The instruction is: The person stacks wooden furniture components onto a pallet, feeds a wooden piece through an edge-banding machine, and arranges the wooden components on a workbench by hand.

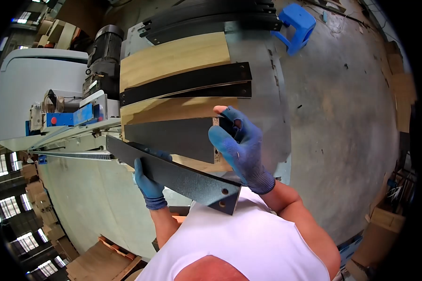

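My left hand (150, 182), in a blue glove, is closed around a long dark board (178, 173). This board tilts down toward my chest, with two round holes near its close end. My right hand (241, 147), gloved in blue with one bare fingertip showing, is at the end of a second dark board (173, 136). Its thumb overlaps that board's raw chipboard end, and its fingers are bent and apart from the thumb. Whether the thumb presses on the board, I cannot tell. The second board lies over a light wood-coloured panel (187, 107).
Two narrow black strips (187, 79) lie across another wood-coloured panel (178, 54). Several black boards (211, 23) are stacked at the far end of the grey table (267, 107). A machine with a dark motor (105, 47) stands left. A blue stool (297, 25) is at the far right.
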Demonstrator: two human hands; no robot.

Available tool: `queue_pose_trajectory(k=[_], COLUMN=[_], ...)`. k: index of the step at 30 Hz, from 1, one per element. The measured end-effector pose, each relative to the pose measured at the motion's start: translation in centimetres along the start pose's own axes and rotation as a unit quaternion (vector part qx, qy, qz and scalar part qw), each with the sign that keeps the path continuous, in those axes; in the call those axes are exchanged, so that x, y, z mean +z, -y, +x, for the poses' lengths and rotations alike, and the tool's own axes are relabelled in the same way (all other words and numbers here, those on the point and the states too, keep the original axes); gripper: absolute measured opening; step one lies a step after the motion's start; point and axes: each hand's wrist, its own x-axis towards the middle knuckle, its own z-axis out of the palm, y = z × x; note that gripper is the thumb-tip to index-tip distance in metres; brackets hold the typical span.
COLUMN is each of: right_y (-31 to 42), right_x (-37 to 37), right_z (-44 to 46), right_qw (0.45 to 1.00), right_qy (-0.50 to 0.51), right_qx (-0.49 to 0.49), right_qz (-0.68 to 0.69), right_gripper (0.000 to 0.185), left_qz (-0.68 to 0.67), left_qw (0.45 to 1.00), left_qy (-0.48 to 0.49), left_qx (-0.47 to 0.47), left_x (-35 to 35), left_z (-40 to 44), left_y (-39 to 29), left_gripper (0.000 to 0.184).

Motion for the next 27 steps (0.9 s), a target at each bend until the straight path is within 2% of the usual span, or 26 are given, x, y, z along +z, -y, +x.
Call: queue_pose_trajectory(k=[2, 5, 8, 11, 14, 18, 21, 23, 27], right_y=[0.1, 0.0, -0.5, -0.6, -1.1, -1.6, -1.2, -1.7, -1.9], right_x=[-0.4, -0.8, -1.1, -1.5, -1.9, -2.4, -2.5, -2.5, -2.4], right_z=[-0.1, 0.4, 1.5, 1.9, 2.2, 2.6, 2.8, 2.9, 2.9], right_qw=[1.000, 0.999, 0.998, 0.997, 0.994, 0.992, 0.983, 0.985, 0.988], right_qy=[0.014, 0.023, 0.031, 0.045, 0.057, 0.077, 0.108, 0.109, 0.109], right_qx=[0.004, 0.035, 0.043, 0.065, 0.094, 0.097, 0.149, 0.137, 0.112], right_qz=[0.002, 0.003, 0.025, 0.008, 0.014, 0.002, 0.016, 0.004, -0.017], right_gripper=[0.028, 0.022, 0.018, 0.021, 0.026, 0.031, 0.033, 0.035, 0.038], left_qz=[-0.045, -0.030, -0.043, -0.125, -0.039, -0.044, -0.032, -0.019, -0.076], left_qw=[0.999, 0.999, 0.999, 0.991, 0.998, 0.996, 0.997, 0.996, 0.997], left_qy=[0.018, -0.017, 0.024, -0.032, -0.031, -0.040, -0.031, -0.021, -0.019], left_qx=[-0.009, -0.017, 0.019, 0.029, 0.043, 0.059, 0.068, 0.082, 0.026], left_x=[0.6, 1.7, 1.1, 0.3, -0.4, -0.8, -0.9, -0.5, -0.1], left_z=[-0.1, -0.2, 0.6, 1.4, 1.5, 1.9, 1.8, 1.7, 1.5], left_y=[0.3, 0.4, 0.8, 1.4, 1.1, 1.3, 1.0, 0.7, 0.2], left_gripper=[0.052, 0.049, 0.045, 0.042, 0.046, 0.047, 0.048, 0.049, 0.049])
